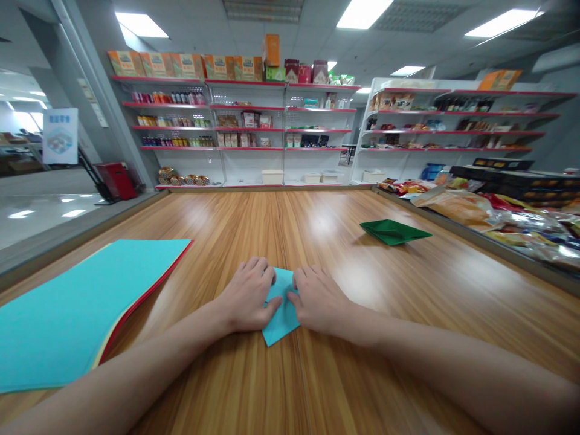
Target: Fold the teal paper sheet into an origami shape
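A small folded piece of light blue paper (281, 314) lies on the wooden table (317, 229) right in front of me. My left hand (248, 295) rests flat on its left part, thumb pressing along the paper. My right hand (319, 299) presses on its right part, fingers curled down on the fold. Both hands cover much of the paper; only its middle and near corner show.
A stack of coloured paper sheets (77, 308), light blue on top with red and yellow under it, lies at the left. A folded green paper shape (393, 231) sits farther off to the right. Snack packets (498, 217) line the right edge. Store shelves (254, 127) stand behind.
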{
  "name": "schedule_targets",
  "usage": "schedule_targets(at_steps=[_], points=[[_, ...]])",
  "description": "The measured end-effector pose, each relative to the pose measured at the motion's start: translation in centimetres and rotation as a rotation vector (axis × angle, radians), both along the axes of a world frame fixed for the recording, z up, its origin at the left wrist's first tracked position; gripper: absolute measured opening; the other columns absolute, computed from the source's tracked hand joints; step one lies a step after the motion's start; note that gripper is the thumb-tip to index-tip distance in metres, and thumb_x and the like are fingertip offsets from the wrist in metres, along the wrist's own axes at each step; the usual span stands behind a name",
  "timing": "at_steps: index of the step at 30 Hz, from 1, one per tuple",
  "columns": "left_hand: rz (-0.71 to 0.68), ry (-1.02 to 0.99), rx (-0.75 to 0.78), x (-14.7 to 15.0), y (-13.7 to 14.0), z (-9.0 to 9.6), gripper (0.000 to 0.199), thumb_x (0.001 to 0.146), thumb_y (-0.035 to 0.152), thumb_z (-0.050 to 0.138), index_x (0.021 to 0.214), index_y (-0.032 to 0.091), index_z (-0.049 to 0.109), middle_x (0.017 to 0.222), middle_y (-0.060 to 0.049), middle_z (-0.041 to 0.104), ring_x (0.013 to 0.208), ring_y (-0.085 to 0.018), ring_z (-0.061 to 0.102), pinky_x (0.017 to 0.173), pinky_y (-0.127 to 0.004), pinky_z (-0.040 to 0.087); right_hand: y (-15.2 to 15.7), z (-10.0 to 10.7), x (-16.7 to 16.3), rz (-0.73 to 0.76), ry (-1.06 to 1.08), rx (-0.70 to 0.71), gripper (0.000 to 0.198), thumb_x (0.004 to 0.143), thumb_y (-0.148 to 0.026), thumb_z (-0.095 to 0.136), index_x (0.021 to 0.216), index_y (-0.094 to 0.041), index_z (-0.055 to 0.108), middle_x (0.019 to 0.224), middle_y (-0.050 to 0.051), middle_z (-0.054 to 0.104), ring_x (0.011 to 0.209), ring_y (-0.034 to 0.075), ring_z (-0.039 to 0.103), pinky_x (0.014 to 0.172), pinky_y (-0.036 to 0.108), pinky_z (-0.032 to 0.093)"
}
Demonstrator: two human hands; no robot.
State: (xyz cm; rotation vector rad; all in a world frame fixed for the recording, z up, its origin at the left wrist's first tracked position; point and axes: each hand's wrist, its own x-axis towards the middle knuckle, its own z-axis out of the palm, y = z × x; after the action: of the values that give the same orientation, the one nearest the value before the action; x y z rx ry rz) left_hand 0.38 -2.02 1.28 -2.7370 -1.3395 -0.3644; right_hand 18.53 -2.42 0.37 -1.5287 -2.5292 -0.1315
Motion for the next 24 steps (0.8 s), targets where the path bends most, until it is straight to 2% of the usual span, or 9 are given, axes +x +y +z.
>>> schedule_targets(at_steps=[4,8,12,15,17,24], points=[[-0.021,-0.026,-0.015,0.2,-0.3,0.0,0.033,0.085,0.049,0.044,0.084,0.017,0.052,0.093,-0.009,0.05,0.089,-0.026,0.046,0.077,-0.041,0.04,0.6,-0.3,0.4,0.076,0.019,0.082,0.028,0.091,-0.031,0.04,0.084,-0.012,0.06,0.086,0.012,0.062,0.083,0.024,0.054,0.074,0.035,0.036],[-0.055,-0.061,-0.005,0.7,-0.3,-0.1,0.029,0.092,0.04,0.036,0.084,0.017,0.053,0.092,-0.009,0.052,0.086,-0.023,0.048,0.077,-0.039,0.041,1.0,-0.4,0.4,0.171,-0.005,0.112,0.039,0.096,-0.025,0.028,0.081,-0.012,0.061,0.078,0.011,0.063,0.071,0.02,0.053,0.065,0.032,0.032],[-0.147,-0.092,-0.03,0.6,-0.2,-0.4,0.027,0.093,0.026,0.033,0.078,0.017,0.054,0.081,-0.006,0.056,0.076,-0.019,0.052,0.072,-0.033,0.042,0.8,-0.1,0.6,0.171,0.154,0.011,0.034,0.094,-0.027,0.033,0.075,-0.014,0.057,0.068,0.006,0.06,0.059,0.014,0.05,0.055,0.028,0.026],[-0.148,-0.14,-0.021,0.4,-0.2,-0.6,0.03,0.093,0.022,0.031,0.07,0.018,0.049,0.067,-0.003,0.056,0.062,-0.016,0.052,0.059,-0.029,0.037,0.7,0.1,0.6,0.289,0.329,-0.124,0.031,0.093,-0.024,0.036,0.067,-0.015,0.05,0.064,0.002,0.057,0.057,0.011,0.047,0.053,0.025,0.026],[-0.131,-0.178,0.034,0.2,-0.2,-0.7,0.028,0.092,0.021,0.032,0.068,0.019,0.047,0.063,-0.002,0.055,0.058,-0.016,0.052,0.053,-0.029,0.033,0.7,0.2,0.5,0.37,0.382,-0.139,0.03,0.092,-0.023,0.037,0.065,-0.016,0.047,0.062,0.001,0.055,0.056,0.01,0.046,0.053,0.024,0.026],[-0.111,-0.248,0.2,-0.3,0.1,-0.6,0.028,0.09,0.021,0.033,0.064,0.019,0.042,0.058,-0.002,0.053,0.051,-0.015,0.049,0.049,-0.028,0.027,1.0,0.3,0.0,0.413,0.368,0.133,0.028,0.09,-0.023,0.039,0.064,-0.016,0.049,0.057,0.001,0.054,0.054,0.012,0.044,0.068,0.03,0.032]])
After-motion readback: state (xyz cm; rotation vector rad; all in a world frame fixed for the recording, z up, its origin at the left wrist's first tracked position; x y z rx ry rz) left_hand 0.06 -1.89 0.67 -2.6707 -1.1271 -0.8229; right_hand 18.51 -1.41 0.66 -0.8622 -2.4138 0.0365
